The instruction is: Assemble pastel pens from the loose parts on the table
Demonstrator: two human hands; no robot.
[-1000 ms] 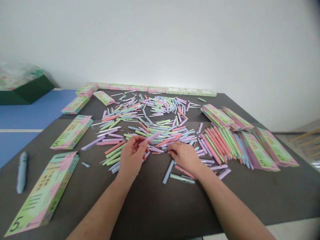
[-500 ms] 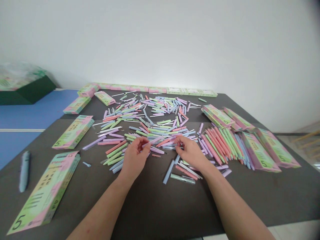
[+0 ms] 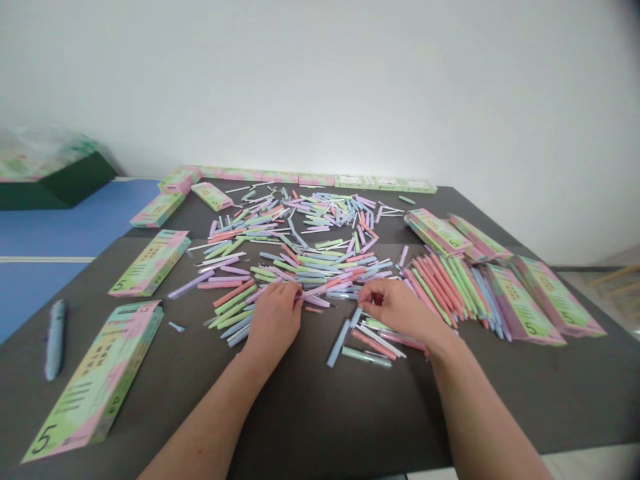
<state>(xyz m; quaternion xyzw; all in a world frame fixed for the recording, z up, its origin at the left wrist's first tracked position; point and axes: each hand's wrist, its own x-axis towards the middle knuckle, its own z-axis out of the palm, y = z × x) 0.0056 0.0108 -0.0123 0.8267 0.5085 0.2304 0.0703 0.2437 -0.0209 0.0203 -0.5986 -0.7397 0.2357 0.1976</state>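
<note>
- dark grey desk (image 3: pixel 325 427), its surface bearing everything below
- pen parts (image 3: pixel 310 260) in pastel pink, green, blue, lilac and white, loosely scattered across the middle
- coral, green, blue and lilac pens (image 3: pixel 435 287) lying side by side toward the right
- boxes (image 3: pixel 315 180) in a row along the far edge
- fanned boxes (image 3: pixel 520 303) beside the side-by-side pens
- large box (image 3: pixel 93 383) marked "5", front left
- blue pen (image 3: pixel 55 340) alone near the left edge
- green pen (image 3: pixel 407 200) alone near the far edge

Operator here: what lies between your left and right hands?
In the head view, loose pastel pens lie between the left hand and the right hand, including a pale blue pen.
</note>
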